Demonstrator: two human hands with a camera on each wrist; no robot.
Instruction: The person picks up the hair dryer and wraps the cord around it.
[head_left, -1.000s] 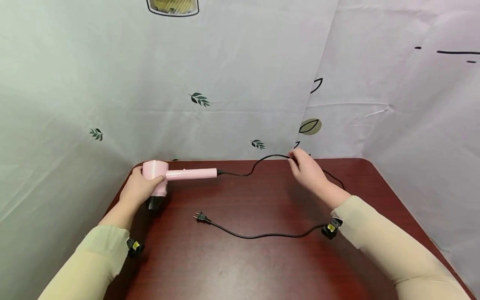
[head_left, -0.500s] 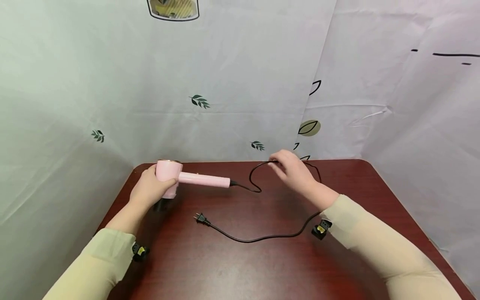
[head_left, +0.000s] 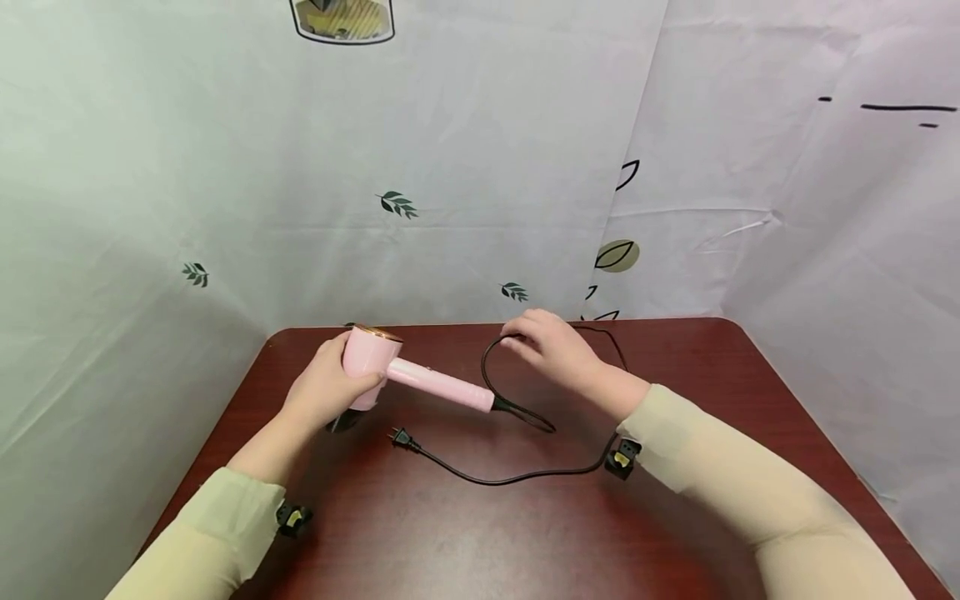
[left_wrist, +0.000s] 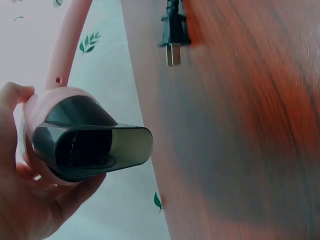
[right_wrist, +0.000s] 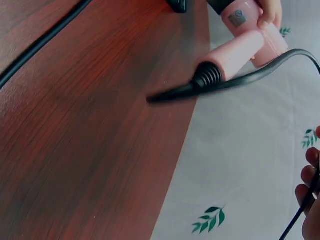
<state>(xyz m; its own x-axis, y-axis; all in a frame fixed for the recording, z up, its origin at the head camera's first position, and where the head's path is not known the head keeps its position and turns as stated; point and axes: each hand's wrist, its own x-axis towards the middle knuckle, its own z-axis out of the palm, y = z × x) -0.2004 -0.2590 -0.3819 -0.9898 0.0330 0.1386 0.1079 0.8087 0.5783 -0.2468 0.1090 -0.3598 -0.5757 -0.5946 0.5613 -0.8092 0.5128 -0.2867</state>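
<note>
In the head view my left hand point(head_left: 330, 385) grips a pink hair dryer point(head_left: 442, 387) round its barrel, its handle slanting down to the right. The left wrist view shows the dryer's dark flat nozzle point(left_wrist: 75, 112) facing the camera, fingers and thumb around the pink body. My right hand point(head_left: 555, 350) pinches the black power cord point(head_left: 485, 367), which loops between the handle's end and my fingers. Beyond that hand the cord curves behind the forearm and comes back along the table to a two-pin plug point(head_left: 402, 437). Only curled fingertips point(right_wrist: 311, 175) show in the right wrist view.
A dark red wooden table point(head_left: 465, 542) lies beneath both hands. Pale cloth point(head_left: 465, 150) printed with leaves hangs behind it and at both sides. Small black cameras point(head_left: 622, 458) sit on the wrists.
My left hand has moved right and slightly nearer with the hair dryer, whose handle now tilts downward. My right hand has moved left with the cord, which bends into a tighter loop.
</note>
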